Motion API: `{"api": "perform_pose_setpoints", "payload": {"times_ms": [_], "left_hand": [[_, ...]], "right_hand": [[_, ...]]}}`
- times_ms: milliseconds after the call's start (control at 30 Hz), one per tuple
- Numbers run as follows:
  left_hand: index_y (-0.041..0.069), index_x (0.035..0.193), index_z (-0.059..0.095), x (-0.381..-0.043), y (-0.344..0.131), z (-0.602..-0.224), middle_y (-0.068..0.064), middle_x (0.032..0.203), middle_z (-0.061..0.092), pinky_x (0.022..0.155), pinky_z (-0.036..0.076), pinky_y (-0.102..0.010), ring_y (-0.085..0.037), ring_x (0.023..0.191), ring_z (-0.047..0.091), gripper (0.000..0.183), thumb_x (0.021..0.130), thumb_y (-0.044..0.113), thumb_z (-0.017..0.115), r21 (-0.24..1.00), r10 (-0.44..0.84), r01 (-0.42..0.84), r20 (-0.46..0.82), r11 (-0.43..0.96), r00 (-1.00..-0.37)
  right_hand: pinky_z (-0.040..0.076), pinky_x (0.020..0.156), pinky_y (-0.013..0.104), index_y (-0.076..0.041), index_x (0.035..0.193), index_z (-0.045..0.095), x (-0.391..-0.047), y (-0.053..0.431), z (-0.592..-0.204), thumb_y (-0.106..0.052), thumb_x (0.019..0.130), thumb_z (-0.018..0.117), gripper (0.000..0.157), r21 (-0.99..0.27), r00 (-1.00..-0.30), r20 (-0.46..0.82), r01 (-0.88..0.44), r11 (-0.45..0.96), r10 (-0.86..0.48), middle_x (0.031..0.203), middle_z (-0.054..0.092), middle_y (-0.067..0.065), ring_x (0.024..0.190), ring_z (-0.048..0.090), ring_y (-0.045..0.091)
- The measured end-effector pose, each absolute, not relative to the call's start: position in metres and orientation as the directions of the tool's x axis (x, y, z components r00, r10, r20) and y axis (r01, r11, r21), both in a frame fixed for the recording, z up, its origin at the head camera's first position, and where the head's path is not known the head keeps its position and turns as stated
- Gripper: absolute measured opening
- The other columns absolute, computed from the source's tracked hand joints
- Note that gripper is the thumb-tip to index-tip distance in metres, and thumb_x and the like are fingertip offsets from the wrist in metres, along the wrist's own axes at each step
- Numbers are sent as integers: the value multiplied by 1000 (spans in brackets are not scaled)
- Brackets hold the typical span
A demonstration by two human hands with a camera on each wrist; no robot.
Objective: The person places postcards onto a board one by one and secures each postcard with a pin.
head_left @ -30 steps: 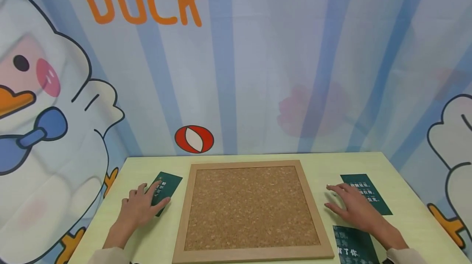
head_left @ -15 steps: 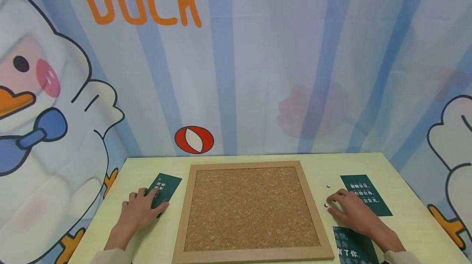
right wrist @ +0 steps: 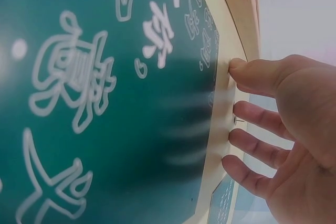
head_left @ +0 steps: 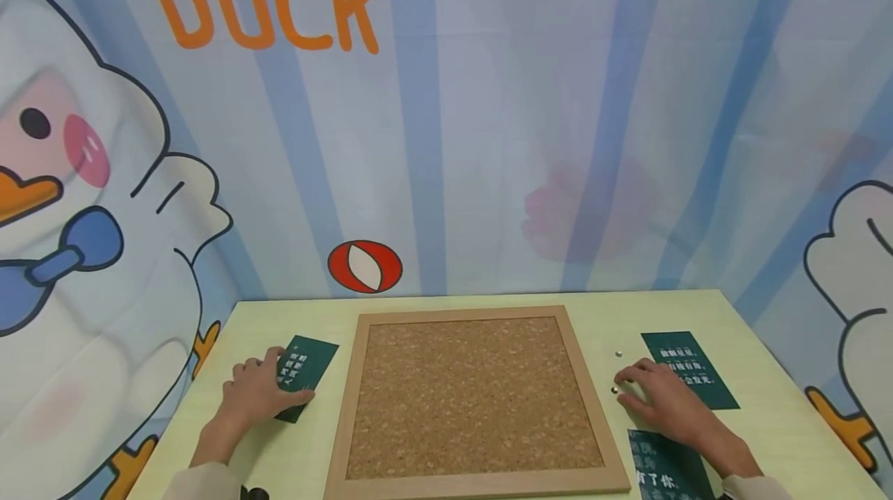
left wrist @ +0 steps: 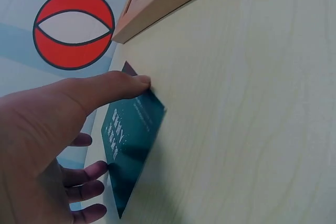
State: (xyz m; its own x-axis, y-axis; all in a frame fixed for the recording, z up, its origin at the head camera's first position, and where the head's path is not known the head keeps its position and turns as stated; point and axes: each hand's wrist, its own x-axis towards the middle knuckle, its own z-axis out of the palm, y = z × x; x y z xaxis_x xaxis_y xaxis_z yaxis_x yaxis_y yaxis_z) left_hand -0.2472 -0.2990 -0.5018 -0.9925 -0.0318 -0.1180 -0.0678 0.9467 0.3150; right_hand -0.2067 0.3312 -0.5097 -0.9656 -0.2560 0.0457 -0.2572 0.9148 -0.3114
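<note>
While the green card (head_left: 310, 372) at lower left of frame sits a touch lower than ½ sec ago, your L hand (head_left: 253, 393) now has it btwn thumb & fingers at opp. edges, print uncovered. The cork board (head_left: 474, 399), bottom ctr, hasn't moved. Lower rt, your R hand (head_left: 666, 401) is loosely curved, narrower than 1 sec ago, tips just beside a small stud (head_left: 614, 390); second stud (head_left: 618, 354) shows above. Upper text card (head_left: 701, 376) & lower text card (head_left: 668, 469) lie near that hand, unchanged.
</note>
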Motion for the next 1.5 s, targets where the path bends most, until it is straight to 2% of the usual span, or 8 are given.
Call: {"api": "perform_pose_setpoints", "payload": {"times_ms": [200,300,533,667,867,1133,1367,1500], "left_hand": [[-11,148,29,-246,-304,-500,-45,126,44,94,36,-76,-60,116,42,125,69,67,87,356,-67,-125,-170,926,-983],[-12,147,30,-244,-303,-498,-44,124,43,93,39,-74,-57,113,45,127,67,66,89,374,-72,-134,-175,918,-982],[-14,149,28,-241,-300,-493,-41,125,29,91,46,-66,-49,104,50,125,69,56,93,454,-40,-123,-189,882,-981],[-12,151,25,-239,-298,-492,-38,128,20,92,47,-63,-49,106,49,121,71,45,95,512,-12,-102,-177,853,-984],[-5,152,24,-239,-297,-493,-35,126,20,85,50,-58,-45,100,51,117,70,34,97,547,17,-50,-117,836,-993],[-2,154,24,-239,-296,-492,-32,124,22,83,49,-57,-41,98,51,115,71,28,98,571,44,-18,-95,821,-994],[1,154,27,-239,-295,-489,-32,126,25,84,50,-60,-43,100,53,112,71,28,98,577,77,31,-56,816,-995],[3,153,30,-240,-295,-487,-32,127,27,86,49,-61,-45,104,53,109,71,31,97,574,117,88,-13,814,-993]], "right_hand": [[51,87,55,-12,112,74,-208,330,-511,-23,91,81,25,-309,-969,41,-245,919,-245,105,66,3,96,61,24],[52,86,55,-8,118,71,-208,330,-511,-23,90,82,33,-310,-970,49,-240,920,-237,107,65,6,96,61,26],[53,81,51,2,131,63,-206,328,-507,-22,88,84,54,-353,-962,131,-270,896,-238,117,63,17,98,62,29],[54,71,39,5,132,62,-202,322,-502,-20,92,80,50,-427,-959,148,-281,860,-240,112,64,13,86,61,19],[54,66,28,6,132,61,-199,310,-496,-22,101,69,42,-594,-978,45,-191,782,-205,98,66,3,80,64,12],[59,64,33,8,135,59,-195,294,-495,-28,104,66,48,-743,-985,-120,6,670,-125,100,69,6,81,69,18],[59,66,33,9,131,61,-196,291,-497,-28,104,65,46,-781,-981,-138,26,624,-133,99,71,7,77,71,19],[59,66,33,8,129,63,-198,292,-499,-21,103,67,40,-776,-980,-148,34,629,-129,96,70,6,77,71,20]]}}
